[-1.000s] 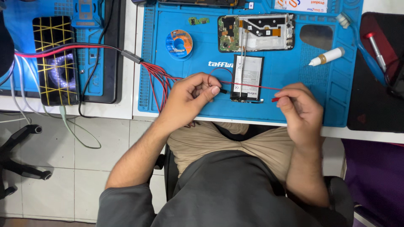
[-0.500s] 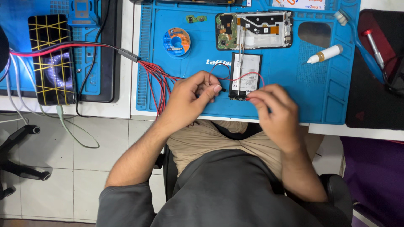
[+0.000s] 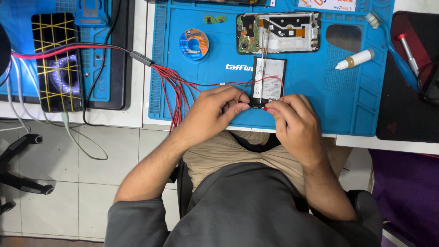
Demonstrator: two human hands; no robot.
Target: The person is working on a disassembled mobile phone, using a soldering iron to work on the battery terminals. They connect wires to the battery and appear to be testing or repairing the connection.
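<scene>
Head view: we look down on a blue mat [image 3: 347, 105] lying on a white counter [image 3: 137, 120], with both hands meeting at the mat's near edge, about 6 o'clock from its centre. The left hand [image 3: 211, 111] has its fingers [image 3: 238, 108] curled and pinched together at the lower end of a flat black-and-white battery [image 3: 270, 82]; what exactly sits between them is too small for us to tell, though a thin red wire [image 3: 215, 84] runs straight to that spot. The right hand [image 3: 296, 122] faces it from 3 o'clock, its fingers [image 3: 273, 110] pinched shut on the red wire, which loops up over the battery's right edge. The two sets of fingertips are just beside each other at the battery's bottom corner.

The battery lies upright on the mat, just below an opened phone [image 3: 278, 33] at 12 o'clock. At 10 o'clock from the battery sits a solder spool [image 3: 194, 44], and beyond it a small green board [image 3: 215, 19]. At 2 o'clock lies a white tube [image 3: 356, 59] with a pointed tip, and farther right a blue brush [image 3: 388, 43] slants across the mat's edge.

A bundle of red leads [image 3: 171, 87] fans out from a black cable joint [image 3: 141, 58] at 9 o'clock. Well to the left a second phone [image 3: 57, 61], its glowing screen crossed with yellow tape, rests on another blue mat [image 3: 98, 59].
</scene>
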